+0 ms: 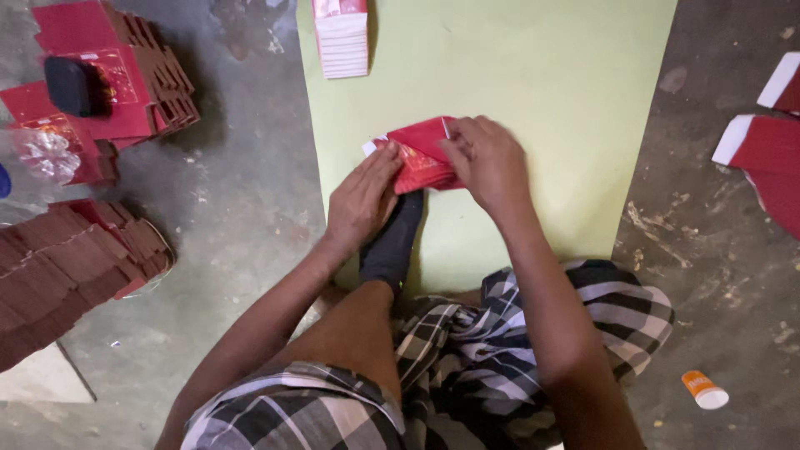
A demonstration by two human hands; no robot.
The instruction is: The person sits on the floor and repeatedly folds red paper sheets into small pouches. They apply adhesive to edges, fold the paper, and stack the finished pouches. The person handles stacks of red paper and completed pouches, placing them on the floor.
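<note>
Fingers of the right hand [492, 162] pinch the upper edge of a red paper packet [421, 158], and the left hand [362, 200] lies flat, fingers together, against its left end. Packet is glossy red with a white edge, its long side slanting from upper right to lower left, on a green sheet [567, 92]. A black sock [392, 242] lies just below. A white-and-red stack [340, 37] sits further up, brown-red stacks [75, 258] on the left.

place: small floor-level packaging workshop | floor: bare stained concrete floor [242, 192] | work surface: pale green sheet [533, 75] laid flat | stock: fanned stacks of red folded cartons [125, 75] left, red-white blanks [771, 146] right
</note>
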